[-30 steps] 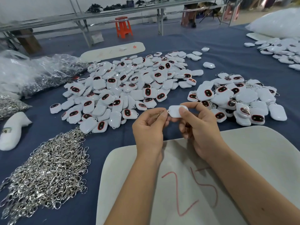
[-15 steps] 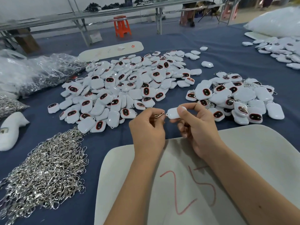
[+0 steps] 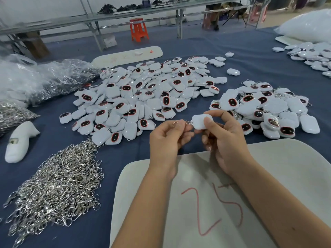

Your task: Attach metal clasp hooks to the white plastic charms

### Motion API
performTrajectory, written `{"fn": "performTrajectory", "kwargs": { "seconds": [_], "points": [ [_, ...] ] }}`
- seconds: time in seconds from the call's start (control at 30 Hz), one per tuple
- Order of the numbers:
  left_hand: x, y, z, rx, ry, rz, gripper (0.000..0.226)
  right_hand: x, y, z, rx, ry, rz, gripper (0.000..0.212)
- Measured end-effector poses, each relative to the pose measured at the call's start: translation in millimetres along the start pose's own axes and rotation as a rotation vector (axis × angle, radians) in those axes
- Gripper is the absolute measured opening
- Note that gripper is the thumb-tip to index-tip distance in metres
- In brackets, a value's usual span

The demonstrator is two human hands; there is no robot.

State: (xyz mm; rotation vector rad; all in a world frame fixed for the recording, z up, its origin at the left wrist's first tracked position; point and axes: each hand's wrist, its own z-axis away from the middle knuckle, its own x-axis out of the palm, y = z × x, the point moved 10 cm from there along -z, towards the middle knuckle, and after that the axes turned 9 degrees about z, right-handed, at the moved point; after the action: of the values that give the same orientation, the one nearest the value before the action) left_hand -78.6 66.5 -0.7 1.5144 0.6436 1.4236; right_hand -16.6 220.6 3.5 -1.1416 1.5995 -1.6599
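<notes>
Head view: board (image 3: 268, 167) (red "25")

A single head-worn wide-angle view looks forward and down from close above the blue table (image 3: 250, 56) — both forearms enter from the bottom edge, benches recede at the top. No second view shares it.

On the tabletop (image 3: 250, 56), the board (image 3: 286, 176) lies at 6 o'clock, the clasp hook pile (image 3: 57, 187) at 8, the large charm pile (image 3: 143, 93) at 12, and a smaller charm pile (image 3: 272, 108) at 2.
</notes>
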Motion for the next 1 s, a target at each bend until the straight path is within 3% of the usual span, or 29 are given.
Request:
{"fn": "performTrajectory", "kwargs": {
  "seconds": [0.1, 0.23, 0.43, 0.73, 0.87, 1.0],
  "points": [
    [7, -11, 2, -0.132, -0.059, 0.127, 0.03, 4, -1, 0, 0.025, -0.051, -0.077, 0.008],
    [15, -4, 2, -0.067, -0.137, 0.005, 0.037, 3, 0, 0, 0.051, -0.049, -0.126, 0.007],
    [19, 2, 3, 0.035, -0.155, -0.125, 0.026, 3, 3, -1, 0.061, -0.062, -0.1, 0.009],
    [22, 43, 14, 0.594, -0.102, -0.732, 0.013, 2, 1, 0, 0.009, -0.02, -0.039, 0.003],
    [26, 42, 16, 0.663, -0.073, -0.939, 0.015, 4, -4, 4, -0.077, -0.024, 0.084, 0.006],
    [27, 44, 19, 0.692, -0.024, -0.974, 0.014, 5, -6, 4, -0.09, -0.02, 0.101, 0.007]
  ]
}}
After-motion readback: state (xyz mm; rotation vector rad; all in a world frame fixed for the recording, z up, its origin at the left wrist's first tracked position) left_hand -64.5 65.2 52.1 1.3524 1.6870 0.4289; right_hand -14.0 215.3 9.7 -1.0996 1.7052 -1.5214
